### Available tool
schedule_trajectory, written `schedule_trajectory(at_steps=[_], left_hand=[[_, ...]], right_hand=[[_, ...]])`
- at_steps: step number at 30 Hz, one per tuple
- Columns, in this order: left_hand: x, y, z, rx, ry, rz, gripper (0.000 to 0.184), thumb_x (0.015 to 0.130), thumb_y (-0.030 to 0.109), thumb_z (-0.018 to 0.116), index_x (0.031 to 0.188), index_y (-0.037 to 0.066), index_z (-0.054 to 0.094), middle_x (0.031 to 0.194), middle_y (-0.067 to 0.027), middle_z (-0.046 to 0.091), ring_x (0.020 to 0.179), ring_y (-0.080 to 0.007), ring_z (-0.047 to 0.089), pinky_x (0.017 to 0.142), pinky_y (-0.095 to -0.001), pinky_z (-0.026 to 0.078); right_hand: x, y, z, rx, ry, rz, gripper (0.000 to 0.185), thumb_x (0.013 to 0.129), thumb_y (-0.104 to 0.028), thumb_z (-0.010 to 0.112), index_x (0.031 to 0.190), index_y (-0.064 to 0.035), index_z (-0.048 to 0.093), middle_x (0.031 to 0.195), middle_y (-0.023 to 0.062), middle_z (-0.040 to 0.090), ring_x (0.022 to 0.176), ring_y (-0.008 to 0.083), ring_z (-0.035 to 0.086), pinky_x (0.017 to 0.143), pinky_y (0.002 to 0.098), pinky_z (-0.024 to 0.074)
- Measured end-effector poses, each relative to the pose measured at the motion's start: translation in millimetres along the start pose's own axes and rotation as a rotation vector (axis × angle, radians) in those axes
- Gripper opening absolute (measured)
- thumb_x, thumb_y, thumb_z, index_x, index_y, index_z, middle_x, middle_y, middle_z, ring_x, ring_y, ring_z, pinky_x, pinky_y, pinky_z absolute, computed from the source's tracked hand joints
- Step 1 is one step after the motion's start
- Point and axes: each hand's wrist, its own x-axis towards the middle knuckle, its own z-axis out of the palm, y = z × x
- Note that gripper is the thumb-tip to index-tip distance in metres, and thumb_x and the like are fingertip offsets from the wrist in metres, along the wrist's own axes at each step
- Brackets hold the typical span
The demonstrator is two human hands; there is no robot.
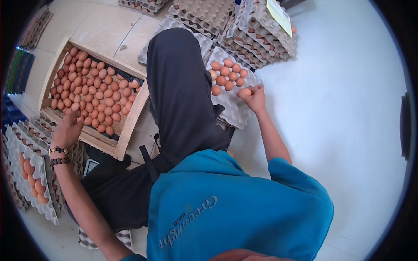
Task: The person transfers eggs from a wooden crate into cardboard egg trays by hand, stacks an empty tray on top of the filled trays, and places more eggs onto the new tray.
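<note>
"What's closest to us?"

"A blue shirt [226,209], on the near side of the wooden box [134,122]. A pile of egg trays [47,174] stands by the box's near left corner."

"And the left hand [67,130]?"

"It's at the box's near edge, fingers bent down by the brown eggs [99,95]. I can't tell if it grips one."

"What's just right of the box?"

"A dark bent knee [176,65]."

"Where's the right hand [256,100]?"

"Farther right of the box, past the knee. Its thumb and fingers are pinched on one egg [245,92]."

"Which way does that egg lie?"

"It looks longer from side to side, but I'm not sure. It's left of the hand, over the right part of the grey tray [235,111]. I can't tell if it touches."

"Which hand is nearer the tray?"

"The right one. The tray's other eggs [228,85] sit just beside the pinched one."

"And farthest away?"

"Tall stacks [270,48] of trays, far right of the box, with a yellow paper [279,17] on top."
</note>
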Motion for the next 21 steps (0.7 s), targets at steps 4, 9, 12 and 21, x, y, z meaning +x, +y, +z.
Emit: schedule_trajectory(at_steps=[4,9,12,21], left_hand=[[-0.4,-7.1,0.0,-0.022,0.012,0.018,0.035,0.089,0.028,0.058,0.117,0.008,0.06,0.106,-0.0208,0.068,0.102,-0.0362,0.065,0.089,-0.0444,0.05],[-9.9,-3.8,-2.2,-0.039,0.039,0.006,0.035,0.088,0.027,0.059,0.117,0.008,0.061,0.104,-0.0214,0.068,0.101,-0.0358,0.066,0.089,-0.0442,0.05],[-13.3,-6.4,-3.3,-0.004,0.037,-0.031,0.036,0.087,0.027,0.059,0.117,0.008,0.061,0.102,-0.0211,0.068,0.099,-0.0357,0.066,0.089,-0.044,0.05],[-10.9,-11.7,-0.6,-0.006,0.052,0.011,0.036,0.089,0.03,0.059,0.119,0.01,0.061,0.101,-0.0201,0.069,0.1,-0.0362,0.065,0.088,-0.0445,0.05]], right_hand=[[-4.1,8.6,21.2,0.032,-0.02,0.195,0.058,0.065,-0.055,0.082,0.092,-0.0043,0.074,0.114,0.0227,0.049,0.115,0.0366,0.049,0.096,0.0429,0.0454],[0.1,2.0,27.8,-0.02,0.004,0.246,0.055,0.075,-0.056,0.074,0.091,-0.0027,0.073,0.109,0.023,0.053,0.099,0.0327,0.058,0.087,0.0406,0.0505],[14.9,38.3,38.7,0.343,-0.081,0.341,0.041,0.085,-0.042,0.066,0.095,-0.0022,0.069,0.105,0.0206,0.055,0.08,0.0257,0.061,0.069,0.0362,0.0533],[0.3,48.7,6.9,1.636,-0.292,0.767,0.038,0.092,-0.011,0.047,0.13,-0.0051,0.048,0.111,0.0173,0.055,0.075,0.0212,0.058,0.056,0.024,0.0526]])
